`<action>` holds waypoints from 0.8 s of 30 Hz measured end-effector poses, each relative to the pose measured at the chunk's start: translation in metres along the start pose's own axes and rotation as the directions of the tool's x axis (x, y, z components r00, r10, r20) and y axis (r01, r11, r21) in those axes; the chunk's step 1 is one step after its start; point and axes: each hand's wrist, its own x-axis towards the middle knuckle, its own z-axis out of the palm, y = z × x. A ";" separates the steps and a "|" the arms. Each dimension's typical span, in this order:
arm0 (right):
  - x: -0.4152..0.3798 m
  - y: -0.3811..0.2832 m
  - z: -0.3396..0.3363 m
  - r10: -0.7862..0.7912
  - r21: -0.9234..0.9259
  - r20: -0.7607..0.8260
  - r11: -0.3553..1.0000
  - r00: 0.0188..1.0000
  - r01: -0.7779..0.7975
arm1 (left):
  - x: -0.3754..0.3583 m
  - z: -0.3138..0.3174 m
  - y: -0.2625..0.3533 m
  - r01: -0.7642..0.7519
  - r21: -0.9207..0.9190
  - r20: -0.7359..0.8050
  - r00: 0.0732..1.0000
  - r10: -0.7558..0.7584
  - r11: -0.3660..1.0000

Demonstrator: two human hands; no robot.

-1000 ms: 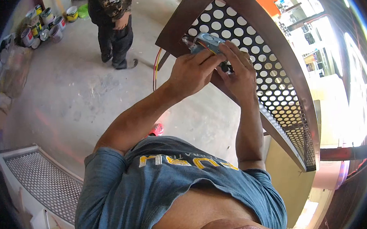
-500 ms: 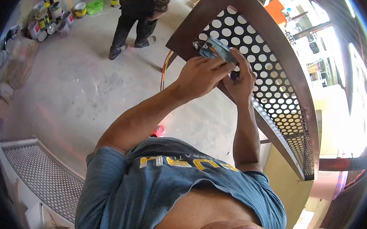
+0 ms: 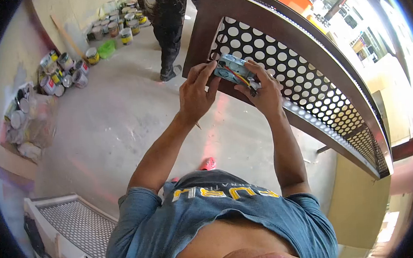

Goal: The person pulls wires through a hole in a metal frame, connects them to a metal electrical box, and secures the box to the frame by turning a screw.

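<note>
A blue-grey electrical box (image 3: pixel 231 67) with red, yellow and black wires (image 3: pixel 241 78) is held between my two hands, over the near left corner of a dark brown frame (image 3: pixel 256 19) with a perforated black panel (image 3: pixel 278 60). My left hand (image 3: pixel 195 92) grips the box's left end with thumb and fingers. At its right end, my right hand (image 3: pixel 266 90) is closed on the box, close to a small dark and white piece at the wires' end. The inside of the box faces up towards me.
Paint cans (image 3: pixel 92 55) and a green bowl (image 3: pixel 107 49) stand along the far left wall. A person in dark trousers (image 3: pixel 167 37) stands beyond the frame. Plastic bags (image 3: pixel 42 117) lie at left; a pale perforated panel (image 3: pixel 75 222) is at lower left.
My left hand has shifted left to the box's end, and the box now shows its open inside and wires. The view has turned, and the other person's legs appear closer together.
</note>
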 end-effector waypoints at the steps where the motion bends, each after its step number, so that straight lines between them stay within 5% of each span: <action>1: -0.001 0.000 -0.002 0.008 0.005 -0.017 1.000 1.000 -0.008 | 0.001 0.001 -0.004 -0.043 0.051 0.037 0.998 0.041 0.998; 6: -0.010 0.000 -0.009 -0.077 -0.059 -0.019 0.995 0.997 0.076 | -0.002 -0.003 -0.016 -0.057 0.183 0.176 0.984 0.025 0.981; 8: -0.014 0.005 -0.002 -0.081 -0.063 -0.045 0.995 0.996 0.078 | 0.006 -0.005 -0.015 -0.101 0.243 -0.082 0.989 0.124 0.965; 11: -0.010 0.007 -0.004 -0.069 -0.098 -0.016 0.993 0.997 0.067 | 0.020 -0.004 -0.026 -0.075 0.333 -0.108 0.987 0.117 0.940; 12: -0.008 0.004 -0.003 -0.059 -0.120 0.029 0.991 0.998 0.062 | 0.020 -0.006 -0.029 0.070 0.130 0.041 0.996 -0.075 0.989; 15: -0.006 0.009 -0.001 -0.060 -0.143 0.069 0.987 0.996 0.069 | 0.020 -0.010 -0.034 0.223 0.005 0.151 0.964 -0.221 0.975; 19: -0.005 -0.008 -0.005 0.018 -0.001 0.016 1.000 1.000 -0.018 | 0.028 -0.010 -0.029 0.154 0.014 0.054 0.987 -0.155 0.988; 24: -0.008 0.005 -0.004 -0.011 -0.101 0.003 0.995 1.000 0.011 | 0.031 -0.015 -0.018 0.235 -0.014 0.114 0.966 -0.232 0.972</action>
